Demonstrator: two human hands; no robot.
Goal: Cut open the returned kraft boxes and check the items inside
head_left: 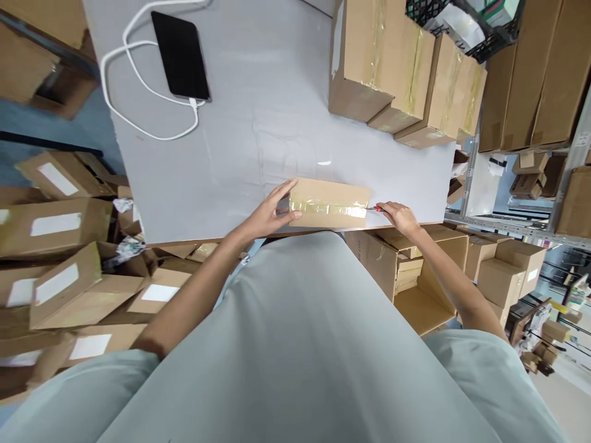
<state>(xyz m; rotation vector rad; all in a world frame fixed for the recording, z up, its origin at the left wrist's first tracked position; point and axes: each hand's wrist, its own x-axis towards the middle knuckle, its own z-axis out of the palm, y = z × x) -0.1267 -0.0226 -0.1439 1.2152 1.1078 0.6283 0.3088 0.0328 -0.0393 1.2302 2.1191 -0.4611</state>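
A small cardboard box [329, 216] lies near the front edge of the table, with clear tape running along its top. At its left end is my left hand [277, 208], thumb and fingers closed around the corners to hold it. My right hand [401, 216] is beyond the right end, closed on a red-handled cutter [379, 209]. The cutter's thin tip points left and meets the taped end of the box. Most of its handle is hidden inside my fingers.
A black tablet [181, 56] with a white cable [157, 136] lies at the back left of the table [249, 80]. Taped cartons [369, 92] stand at the back right. Opened boxes [87, 289] are piled on the left, and a large open carton [422, 301] is below the right arm.
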